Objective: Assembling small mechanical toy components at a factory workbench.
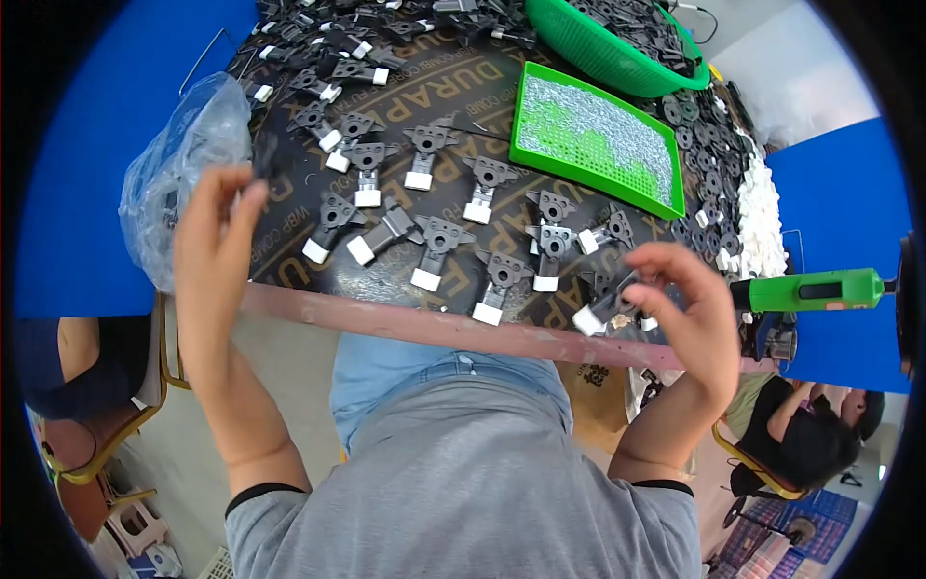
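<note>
At the table's front right, my right hand (690,304) pinches a black plastic part with a white end block (606,311) between thumb and fingers. My left hand (217,207) is raised beside a clear plastic bag (145,217) at the left edge. Its fingers are curved and blurred, and a smeared dark shape shows by the fingertips; whether they grip it I cannot tell. Between the hands lie several similar parts, black winged heads with a round hole and white ends, such as the black-and-white part (440,249) near the edge.
A green tray (596,179) of small silvery pieces stands at centre right, behind it a green basket (617,53) of black parts. White pieces (762,212) and black rings (709,164) are heaped rightward. A green-handled power screwdriver (815,289) sits at far right. Other people sit on both sides.
</note>
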Action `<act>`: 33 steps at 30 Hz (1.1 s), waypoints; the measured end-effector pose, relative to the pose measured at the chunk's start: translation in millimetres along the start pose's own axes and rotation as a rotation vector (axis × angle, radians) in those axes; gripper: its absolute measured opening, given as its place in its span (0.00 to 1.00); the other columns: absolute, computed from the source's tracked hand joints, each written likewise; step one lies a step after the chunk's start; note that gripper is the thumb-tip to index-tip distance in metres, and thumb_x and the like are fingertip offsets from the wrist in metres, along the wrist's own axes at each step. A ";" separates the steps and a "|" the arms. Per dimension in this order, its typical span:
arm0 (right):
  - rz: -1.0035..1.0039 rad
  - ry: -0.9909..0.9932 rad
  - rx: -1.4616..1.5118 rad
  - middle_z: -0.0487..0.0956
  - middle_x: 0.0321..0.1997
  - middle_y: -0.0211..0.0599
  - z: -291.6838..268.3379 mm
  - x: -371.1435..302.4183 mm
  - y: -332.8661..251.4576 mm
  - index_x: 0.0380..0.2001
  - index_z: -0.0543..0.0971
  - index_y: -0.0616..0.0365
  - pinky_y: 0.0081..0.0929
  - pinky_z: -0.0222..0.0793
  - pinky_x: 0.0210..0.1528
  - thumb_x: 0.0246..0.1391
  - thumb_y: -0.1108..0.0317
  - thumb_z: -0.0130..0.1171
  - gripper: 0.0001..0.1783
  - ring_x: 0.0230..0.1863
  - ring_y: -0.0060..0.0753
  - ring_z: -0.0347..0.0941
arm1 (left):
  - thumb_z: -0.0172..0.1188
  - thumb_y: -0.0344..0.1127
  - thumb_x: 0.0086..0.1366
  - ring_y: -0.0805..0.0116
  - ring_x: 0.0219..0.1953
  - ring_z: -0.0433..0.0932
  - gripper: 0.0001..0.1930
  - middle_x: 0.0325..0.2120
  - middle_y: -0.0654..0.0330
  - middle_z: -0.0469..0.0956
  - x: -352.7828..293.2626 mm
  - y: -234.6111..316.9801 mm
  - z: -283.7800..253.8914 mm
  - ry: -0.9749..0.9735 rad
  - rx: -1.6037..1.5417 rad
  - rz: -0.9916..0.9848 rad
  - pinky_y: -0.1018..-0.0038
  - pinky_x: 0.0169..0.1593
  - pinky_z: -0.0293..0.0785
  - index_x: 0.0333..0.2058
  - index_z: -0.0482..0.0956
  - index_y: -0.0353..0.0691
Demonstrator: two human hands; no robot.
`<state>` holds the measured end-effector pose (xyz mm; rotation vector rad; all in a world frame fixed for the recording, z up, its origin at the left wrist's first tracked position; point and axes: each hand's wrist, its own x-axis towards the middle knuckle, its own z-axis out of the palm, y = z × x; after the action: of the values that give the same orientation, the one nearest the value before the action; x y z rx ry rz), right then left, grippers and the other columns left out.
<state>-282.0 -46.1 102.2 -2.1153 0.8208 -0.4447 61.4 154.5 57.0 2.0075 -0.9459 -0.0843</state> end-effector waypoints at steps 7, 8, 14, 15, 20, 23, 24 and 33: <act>-0.063 -0.242 0.075 0.79 0.36 0.35 54.9 -1.6 8.0 0.42 0.80 0.59 0.23 0.68 0.38 0.47 0.76 0.66 0.16 0.35 0.30 0.73 | 0.59 0.26 0.63 0.79 0.35 0.71 0.10 0.33 0.66 0.75 -75.5 -8.5 0.6 -0.200 -0.288 -0.246 0.81 0.42 0.68 0.43 0.74 0.35; -0.138 -0.223 0.009 0.79 0.35 0.36 56.3 2.3 9.4 0.42 0.80 0.59 0.24 0.68 0.39 0.47 0.76 0.65 0.16 0.35 0.31 0.73 | 0.59 0.26 0.63 0.79 0.35 0.71 0.10 0.33 0.66 0.75 -75.8 -13.6 0.9 -0.187 -0.279 -0.250 0.81 0.42 0.68 0.43 0.74 0.35; -0.164 -0.137 -0.151 0.80 0.33 0.39 33.1 5.7 19.2 0.41 0.81 0.59 0.29 0.68 0.41 0.49 0.77 0.61 0.13 0.37 0.37 0.73 | 0.57 0.28 0.65 0.78 0.32 0.70 0.09 0.30 0.64 0.75 -54.2 -45.9 16.5 0.075 -0.147 -0.190 0.79 0.38 0.69 0.44 0.73 0.36; -0.153 -0.101 -0.222 0.80 0.34 0.40 32.6 6.0 21.3 0.41 0.81 0.59 0.30 0.68 0.41 0.49 0.77 0.61 0.13 0.38 0.38 0.73 | 0.57 0.28 0.65 0.78 0.32 0.70 0.09 0.30 0.64 0.75 -54.0 -44.7 18.7 0.076 -0.147 -0.189 0.79 0.38 0.69 0.44 0.73 0.36; -0.180 0.002 -0.285 0.80 0.34 0.41 43.8 9.4 31.7 0.39 0.81 0.59 0.31 0.68 0.42 0.48 0.76 0.62 0.13 0.39 0.40 0.72 | 0.59 0.29 0.62 0.66 0.34 0.72 0.08 0.33 0.58 0.74 -51.7 -10.3 41.1 0.155 0.228 0.042 0.73 0.42 0.68 0.39 0.74 0.34; -0.103 0.068 -0.181 0.79 0.35 0.42 50.9 6.0 29.7 0.39 0.81 0.59 0.31 0.69 0.44 0.46 0.75 0.64 0.13 0.41 0.41 0.73 | 0.63 0.28 0.56 0.56 0.40 0.71 0.10 0.34 0.56 0.72 -58.9 21.2 51.1 -0.023 0.232 0.300 0.64 0.44 0.67 0.37 0.75 0.37; -0.065 0.063 -0.172 0.79 0.36 0.42 51.6 5.3 28.1 0.38 0.81 0.58 0.31 0.69 0.47 0.46 0.75 0.65 0.13 0.43 0.42 0.73 | 0.63 0.27 0.55 0.55 0.41 0.70 0.11 0.35 0.56 0.73 -62.5 32.1 55.9 -0.059 0.264 0.314 0.63 0.44 0.67 0.38 0.75 0.37; -0.257 0.377 -0.350 0.82 0.41 0.35 41.3 -14.7 46.5 0.34 0.79 0.59 0.33 0.68 0.51 0.44 0.79 0.66 0.11 0.48 0.41 0.73 | 0.61 0.26 0.55 0.56 0.36 0.73 0.14 0.31 0.55 0.75 -64.3 28.8 66.4 -0.103 0.400 0.333 0.63 0.40 0.71 0.42 0.76 0.35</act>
<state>-288.4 -34.4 39.7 -2.5182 0.8883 -0.9136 -27.2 141.1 20.2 2.1861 -1.4421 0.2020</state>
